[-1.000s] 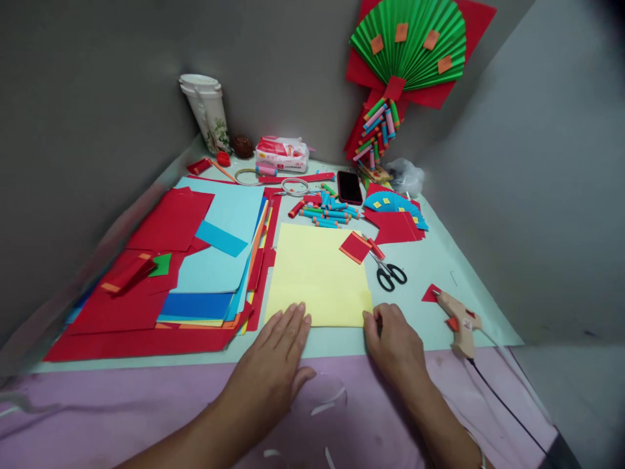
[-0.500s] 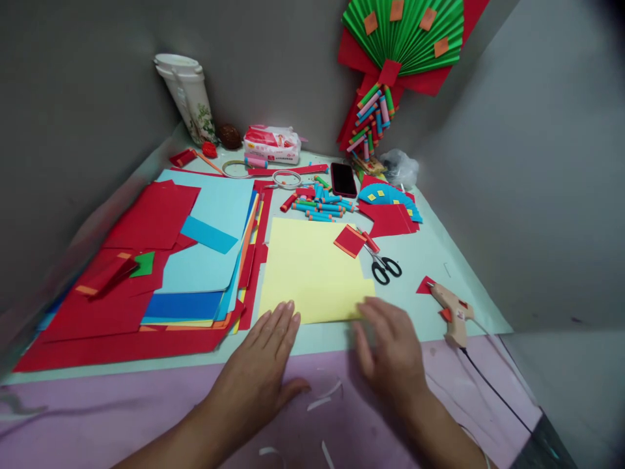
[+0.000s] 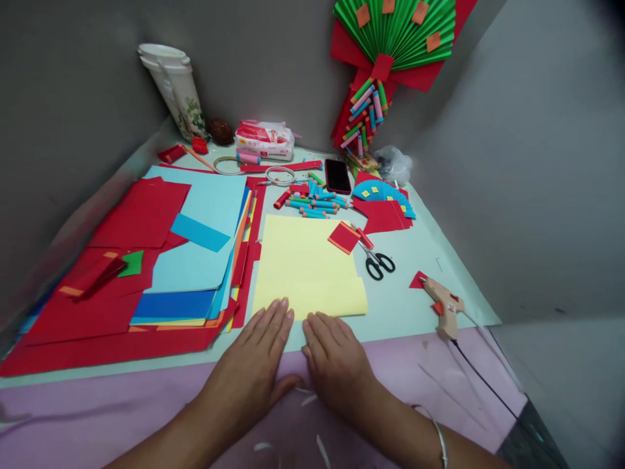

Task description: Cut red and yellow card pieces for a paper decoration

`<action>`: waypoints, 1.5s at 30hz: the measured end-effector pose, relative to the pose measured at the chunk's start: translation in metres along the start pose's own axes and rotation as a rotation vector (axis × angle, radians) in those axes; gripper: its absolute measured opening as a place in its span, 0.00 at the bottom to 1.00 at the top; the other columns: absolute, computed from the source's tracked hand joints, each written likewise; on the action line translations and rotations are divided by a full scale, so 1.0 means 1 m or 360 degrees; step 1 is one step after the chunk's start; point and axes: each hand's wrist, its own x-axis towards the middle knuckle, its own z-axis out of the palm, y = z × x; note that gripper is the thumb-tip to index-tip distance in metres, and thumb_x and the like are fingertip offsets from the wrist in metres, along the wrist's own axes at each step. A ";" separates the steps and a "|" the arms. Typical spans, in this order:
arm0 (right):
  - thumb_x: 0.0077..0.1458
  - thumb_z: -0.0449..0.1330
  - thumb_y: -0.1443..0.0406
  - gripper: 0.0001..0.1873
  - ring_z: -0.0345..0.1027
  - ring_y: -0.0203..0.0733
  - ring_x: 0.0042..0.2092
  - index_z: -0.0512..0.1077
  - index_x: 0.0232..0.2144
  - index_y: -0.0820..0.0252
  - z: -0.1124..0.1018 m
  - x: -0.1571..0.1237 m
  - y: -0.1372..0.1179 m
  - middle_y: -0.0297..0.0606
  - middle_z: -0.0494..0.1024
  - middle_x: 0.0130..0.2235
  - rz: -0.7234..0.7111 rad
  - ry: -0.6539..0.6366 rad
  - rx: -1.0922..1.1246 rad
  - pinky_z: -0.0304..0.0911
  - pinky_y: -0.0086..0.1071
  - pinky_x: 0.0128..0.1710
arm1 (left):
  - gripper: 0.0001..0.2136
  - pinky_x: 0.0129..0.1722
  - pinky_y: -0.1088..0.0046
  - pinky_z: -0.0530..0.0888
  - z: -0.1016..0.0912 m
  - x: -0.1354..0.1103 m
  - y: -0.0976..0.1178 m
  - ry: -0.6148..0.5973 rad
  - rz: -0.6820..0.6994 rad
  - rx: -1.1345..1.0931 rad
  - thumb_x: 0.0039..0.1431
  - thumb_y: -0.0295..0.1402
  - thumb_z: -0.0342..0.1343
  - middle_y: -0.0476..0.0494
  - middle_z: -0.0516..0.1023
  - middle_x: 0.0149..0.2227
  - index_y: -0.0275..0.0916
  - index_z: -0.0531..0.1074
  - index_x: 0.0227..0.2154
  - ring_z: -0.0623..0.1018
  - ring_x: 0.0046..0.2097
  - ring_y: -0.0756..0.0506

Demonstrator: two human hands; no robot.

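A sheet of yellow paper [image 3: 303, 260] lies in front of me, its near edge folded over into a strip. My left hand [image 3: 261, 348] rests flat with fingers stretched out on the near left part of that edge. Beside it, my right hand [image 3: 336, 361] presses its extended fingertips at the near edge, close to the middle; no object is held. On the sheet's right side lie a small red paper square [image 3: 344, 238] with orange edges and a pair of scissors [image 3: 375, 264] with black handles, blades partly hidden under a red paper roll.
At left is a stack of coloured paper [image 3: 190, 228]. Behind the sheet are small blue paper rolls [image 3: 317, 205], a phone [image 3: 338, 176] and a tissue pack [image 3: 264, 141]. A glue gun [image 3: 444, 306] with its cord lies right. A green paper fan [image 3: 400, 39] stands at the back.
My right hand has moved left along the folded near edge, from the right corner to beside my left hand. My left hand stays flat. The view has shifted slightly.
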 end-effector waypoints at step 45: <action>0.64 0.53 0.64 0.15 0.68 0.51 0.45 0.69 0.51 0.65 -0.052 0.024 0.101 0.48 0.75 0.45 0.1007 -0.0164 -0.0283 0.63 0.39 0.40 | 0.21 0.57 0.57 0.70 -0.036 0.054 -0.015 0.0144 0.0124 -0.0056 0.65 0.41 0.49 0.33 0.73 0.58 0.32 0.70 0.54 0.72 0.58 0.37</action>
